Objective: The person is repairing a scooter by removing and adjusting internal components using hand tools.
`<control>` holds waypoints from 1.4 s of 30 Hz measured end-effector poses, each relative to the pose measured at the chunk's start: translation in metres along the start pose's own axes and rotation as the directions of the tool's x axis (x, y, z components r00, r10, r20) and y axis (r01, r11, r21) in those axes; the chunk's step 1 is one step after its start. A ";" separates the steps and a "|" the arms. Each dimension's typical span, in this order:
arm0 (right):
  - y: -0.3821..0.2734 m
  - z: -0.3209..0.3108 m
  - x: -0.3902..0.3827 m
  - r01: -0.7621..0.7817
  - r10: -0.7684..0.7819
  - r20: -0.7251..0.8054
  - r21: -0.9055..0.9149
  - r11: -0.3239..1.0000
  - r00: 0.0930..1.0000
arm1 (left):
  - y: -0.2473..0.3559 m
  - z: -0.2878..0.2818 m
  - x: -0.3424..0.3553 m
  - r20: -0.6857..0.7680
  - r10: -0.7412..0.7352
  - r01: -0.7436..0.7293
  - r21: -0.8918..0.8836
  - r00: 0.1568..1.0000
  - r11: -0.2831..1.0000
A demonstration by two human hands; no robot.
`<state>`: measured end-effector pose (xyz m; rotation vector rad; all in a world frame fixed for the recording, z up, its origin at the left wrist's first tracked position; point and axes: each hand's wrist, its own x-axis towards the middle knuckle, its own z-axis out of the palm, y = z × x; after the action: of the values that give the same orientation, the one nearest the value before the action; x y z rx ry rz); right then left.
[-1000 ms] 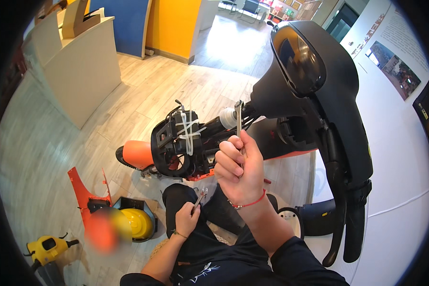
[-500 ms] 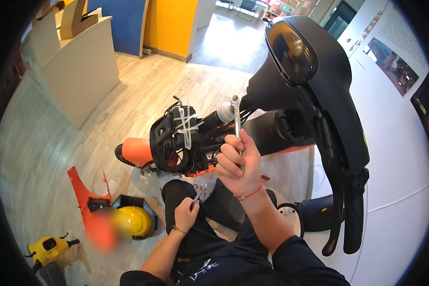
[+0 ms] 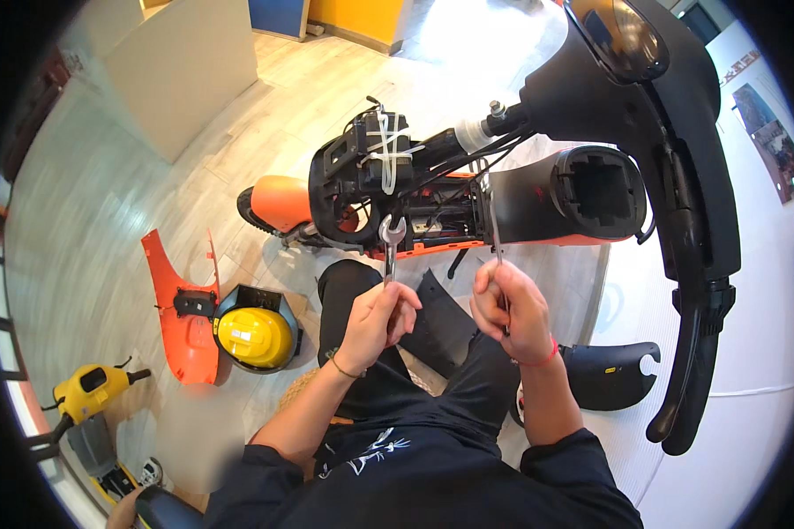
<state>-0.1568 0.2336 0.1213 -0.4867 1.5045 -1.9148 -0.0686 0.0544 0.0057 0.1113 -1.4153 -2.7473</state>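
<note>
My left hand [image 3: 379, 317] is closed on a silver open-end wrench [image 3: 390, 251], its jaw pointing up, below the scooter's battery box [image 3: 384, 159] with white cable ties. My right hand [image 3: 512, 309] grips a second silver wrench [image 3: 496, 225], held upright in front of the partly dismantled scooter's frame and black seat section [image 3: 529, 203]. A bolt [image 3: 497, 109] with a nut tops the steering column beside the white sleeve [image 3: 470, 136]. The large black handlebar cowl [image 3: 635, 115] hangs at the upper right, its grip reaching down past my right hand.
An orange body panel [image 3: 185, 344], a yellow helmet [image 3: 256, 335] and black panels [image 3: 595, 388] lie on the floor. A yellow scooter [image 3: 88, 397] stands at lower left. A beige counter [image 3: 176, 88] is at upper left; a white wall [image 3: 741, 335] runs along the right.
My right hand has moved down and to the right with its wrench; my left hand has risen and moved right with its wrench. The view has shifted, so the scooter now appears higher.
</note>
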 end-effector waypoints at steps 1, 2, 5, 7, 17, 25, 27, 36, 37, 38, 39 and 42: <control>0.000 0.001 -0.005 -0.001 0.001 0.003 -0.016 1.000 1.000 | 0.011 0.005 0.002 0.060 -0.004 0.008 -0.063 0.998 0.998; 0.000 0.001 -0.010 0.001 -0.001 0.004 -0.033 0.999 1.000 | 0.021 0.011 0.004 0.084 -0.017 0.024 -0.089 0.996 0.996; -0.003 0.001 -0.020 -0.002 0.002 0.021 0.019 1.000 1.000 | 0.040 0.023 0.010 0.139 -0.027 0.045 -0.125 0.990 0.991; -0.006 0.000 -0.024 0.014 -0.016 0.031 0.050 0.999 0.999 | 0.047 0.029 0.015 0.154 0.013 0.003 -0.105 0.988 0.994; -0.003 0.001 -0.036 0.050 -0.080 -0.108 -0.260 0.964 0.991 | 0.054 0.064 0.033 -0.087 0.130 -0.104 0.251 0.988 0.962; 0.029 0.001 -0.029 0.256 -0.291 -0.452 -0.138 0.957 0.843 | 0.015 0.095 0.019 -0.072 0.003 0.017 0.283 0.997 0.959; 0.040 0.000 -0.031 0.239 -0.298 -0.468 -0.183 0.954 0.832 | 0.005 0.103 0.020 -0.092 0.009 0.022 0.324 0.996 0.946; 0.058 -0.006 -0.050 0.316 -0.613 -0.383 -0.602 0.733 0.692 | -0.015 0.131 0.023 -0.020 0.064 -0.062 0.081 0.998 0.995; 0.059 -0.005 -0.051 0.252 -0.612 -0.366 -0.675 0.693 0.701 | -0.015 0.133 0.024 -0.070 0.034 -0.021 0.174 0.997 0.985; 0.060 -0.006 -0.053 0.285 -0.613 -0.358 -0.648 0.706 0.705 | -0.016 0.136 0.023 -0.064 0.047 -0.032 0.212 0.997 0.977; 0.061 -0.007 -0.055 0.290 -0.595 -0.344 -0.632 0.719 0.727 | -0.014 0.135 0.024 -0.083 -0.073 0.080 0.090 0.994 0.993; 0.067 -0.014 -0.064 0.277 -0.629 -0.282 -0.717 0.640 0.725 | -0.012 0.137 0.031 -0.104 -0.016 0.024 0.082 0.994 0.996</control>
<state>-0.1021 0.2785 0.0602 -0.7734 2.6544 -1.9608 -0.1111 0.1696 0.0741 0.2678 -1.5096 -2.6552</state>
